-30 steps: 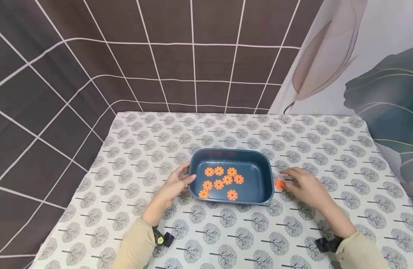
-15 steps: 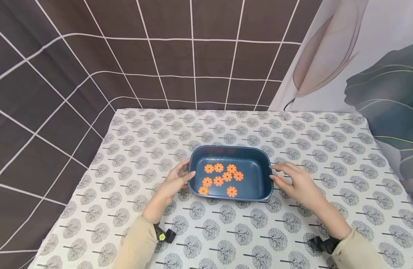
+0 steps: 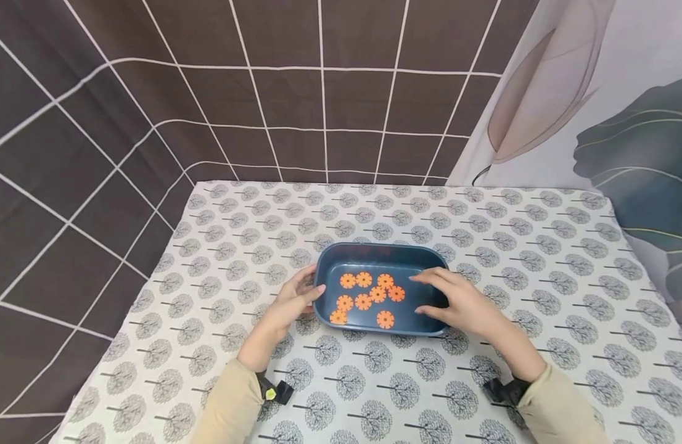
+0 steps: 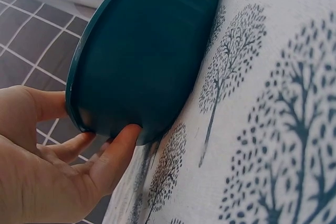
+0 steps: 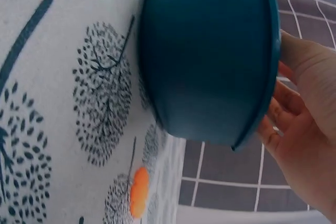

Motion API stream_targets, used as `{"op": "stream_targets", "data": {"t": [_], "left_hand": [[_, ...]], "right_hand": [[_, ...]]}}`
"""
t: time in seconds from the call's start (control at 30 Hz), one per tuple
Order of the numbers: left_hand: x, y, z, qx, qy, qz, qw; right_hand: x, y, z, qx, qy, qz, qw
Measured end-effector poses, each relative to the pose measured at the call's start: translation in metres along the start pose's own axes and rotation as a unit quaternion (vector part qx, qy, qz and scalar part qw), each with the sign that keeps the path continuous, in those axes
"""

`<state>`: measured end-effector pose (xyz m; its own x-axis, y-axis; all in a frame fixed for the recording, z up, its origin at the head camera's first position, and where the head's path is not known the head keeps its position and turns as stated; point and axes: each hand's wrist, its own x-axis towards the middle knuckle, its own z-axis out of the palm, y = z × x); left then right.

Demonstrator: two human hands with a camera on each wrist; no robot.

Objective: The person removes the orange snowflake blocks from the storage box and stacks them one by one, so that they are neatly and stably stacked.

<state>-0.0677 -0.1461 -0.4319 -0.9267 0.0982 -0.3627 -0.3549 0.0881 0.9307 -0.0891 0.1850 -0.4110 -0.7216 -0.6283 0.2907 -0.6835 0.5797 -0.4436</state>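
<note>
A dark blue rectangular plastic tub (image 3: 393,254) stands on the cloth. Several orange notched plastic discs (image 3: 377,294) lie flat on its floor, mostly toward the left and middle. My left hand (image 3: 288,303) grips the tub's left end, thumb over the rim and fingers outside. My right hand (image 3: 462,303) reaches over the right end, thumb and index finger spread apart inside the tub, short of the discs. In the right wrist view the tub's wall hides part of the fingers. There, one orange disc (image 5: 139,192) rests on the cloth outside the tub; the right hand covers that spot in the head view.
A white cloth with grey tree prints (image 3: 341,394) covers the table. Dark gridded curtain (image 3: 285,98) hangs behind and on the left, with a pale leaf-patterned curtain (image 3: 640,142) on the right. Both wrists wear black straps (image 3: 507,391).
My right hand has moved left, from beside the loose disc outside the tub to over the rim and into the tub. The left hand keeps its grip.
</note>
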Motion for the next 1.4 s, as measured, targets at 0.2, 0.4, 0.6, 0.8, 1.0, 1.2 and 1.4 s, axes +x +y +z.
{"op": "stream_targets", "data": {"t": [0.2, 0.4, 0.6, 0.8, 1.0, 1.2, 1.4], "left_hand": [[0.003, 0.000, -0.001, 0.001, -0.003, -0.004, 1.0000], [0.001, -0.001, -0.001, 0.003, -0.002, -0.006, 1.0000], [-0.002, -0.003, 0.000, 0.002, 0.001, -0.005, 1.0000], [-0.002, -0.002, 0.001, 0.012, 0.000, 0.005, 0.9999], [0.000, 0.002, 0.002, 0.015, 0.001, 0.009, 0.9998], [-0.001, 0.003, 0.002, 0.017, 0.004, 0.008, 0.9998], [-0.001, 0.003, 0.001, 0.024, 0.001, 0.006, 0.9997]], "right_hand": [[0.007, -0.005, 0.006, -0.012, -0.060, -0.007, 0.9981], [0.018, -0.006, 0.004, -0.001, -0.110, 0.006, 0.9939], [0.023, -0.007, 0.013, 0.006, -0.142, -0.022, 0.9895], [0.028, -0.011, 0.021, -0.004, -0.172, -0.019, 0.9850], [0.034, -0.015, 0.028, 0.008, -0.175, -0.040, 0.9837], [0.038, -0.021, 0.037, 0.005, -0.189, -0.044, 0.9809], [0.040, -0.025, 0.045, -0.015, -0.181, -0.061, 0.9814]]}}
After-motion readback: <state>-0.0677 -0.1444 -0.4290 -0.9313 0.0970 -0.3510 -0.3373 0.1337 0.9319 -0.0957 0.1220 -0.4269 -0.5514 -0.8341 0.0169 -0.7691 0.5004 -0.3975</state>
